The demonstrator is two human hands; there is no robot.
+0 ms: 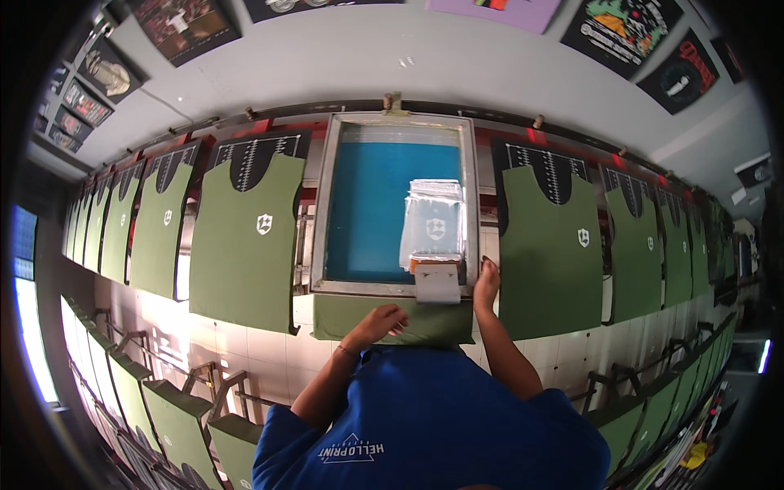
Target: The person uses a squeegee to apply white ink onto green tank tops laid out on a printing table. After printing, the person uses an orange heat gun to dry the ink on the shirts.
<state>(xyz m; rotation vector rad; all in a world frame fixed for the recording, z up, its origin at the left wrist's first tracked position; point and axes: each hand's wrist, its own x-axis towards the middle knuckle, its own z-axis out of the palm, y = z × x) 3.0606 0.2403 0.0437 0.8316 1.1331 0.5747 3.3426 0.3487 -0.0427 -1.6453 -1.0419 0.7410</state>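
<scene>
A screen printing frame point(323, 208) with blue mesh lies over a green shirt panel point(392, 317) straight ahead of me. White ink surrounds a shield design at the right of the mesh. A squeegee point(438, 284) with a pale holder rests at the frame's near right, its orange blade beside the ink. My left hand point(380, 323) hovers over the panel near the frame's near edge, fingers loosely bent and holding nothing. At the near right corner, my right hand point(487, 286) grips the frame's side; some of its fingers are hidden.
Green shirt panels with white shield prints lie on boards left point(245, 237) and right point(549, 245) in a long row. A dark rail point(302, 108) runs behind them. Another row of green panels point(175, 420) stands behind me. Printed posters point(625, 31) hang on the wall.
</scene>
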